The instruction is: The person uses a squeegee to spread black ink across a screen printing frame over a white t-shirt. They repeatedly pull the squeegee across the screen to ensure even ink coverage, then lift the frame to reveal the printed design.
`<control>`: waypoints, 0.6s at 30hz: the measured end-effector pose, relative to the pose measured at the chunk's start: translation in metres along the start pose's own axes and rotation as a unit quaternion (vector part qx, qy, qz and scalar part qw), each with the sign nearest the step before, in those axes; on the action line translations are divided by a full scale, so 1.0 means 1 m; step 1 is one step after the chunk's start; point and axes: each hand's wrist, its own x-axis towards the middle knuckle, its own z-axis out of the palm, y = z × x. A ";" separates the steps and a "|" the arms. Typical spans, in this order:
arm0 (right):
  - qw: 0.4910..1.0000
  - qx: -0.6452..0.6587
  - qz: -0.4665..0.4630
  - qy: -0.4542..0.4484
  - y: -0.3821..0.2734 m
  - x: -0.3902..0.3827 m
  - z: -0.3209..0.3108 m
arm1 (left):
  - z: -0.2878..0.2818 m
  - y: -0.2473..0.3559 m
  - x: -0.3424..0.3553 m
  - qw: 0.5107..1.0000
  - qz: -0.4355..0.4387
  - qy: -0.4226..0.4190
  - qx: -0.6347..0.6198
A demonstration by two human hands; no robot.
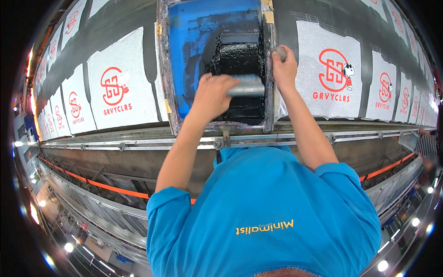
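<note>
A printing screen frame (164, 83) lies on the long table, its blue mesh (189, 41) smeared with black ink (237, 55). My left hand (212, 94) is shut on a grey squeegee (249, 85) that rests across the inked area near the frame's close end. On the frame's right edge sits my right hand (285, 69), fingers curled over it around a small grey thing. Under the frame the fabric is hidden.
White fabric pieces with red round prints lie in a row on the dark table, one to the left (120, 87) and one to the right (330, 74). A metal rail (138, 144) runs along the near edge, with an orange strip (110, 188) below. Someone's striped sleeve (427, 143) shows far right.
</note>
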 end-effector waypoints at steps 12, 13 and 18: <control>0.965 -0.105 -0.238 0.043 -0.051 0.026 -0.003 | -0.027 -0.069 0.147 0.996 -0.059 -0.049 0.037; 0.934 -0.110 -0.336 0.051 -0.078 0.033 -0.007 | -0.027 -0.067 0.147 0.995 -0.073 -0.057 0.031; 0.850 -0.292 -0.361 -0.251 -0.102 0.067 0.029 | -0.025 -0.070 0.158 0.994 -0.071 -0.031 0.074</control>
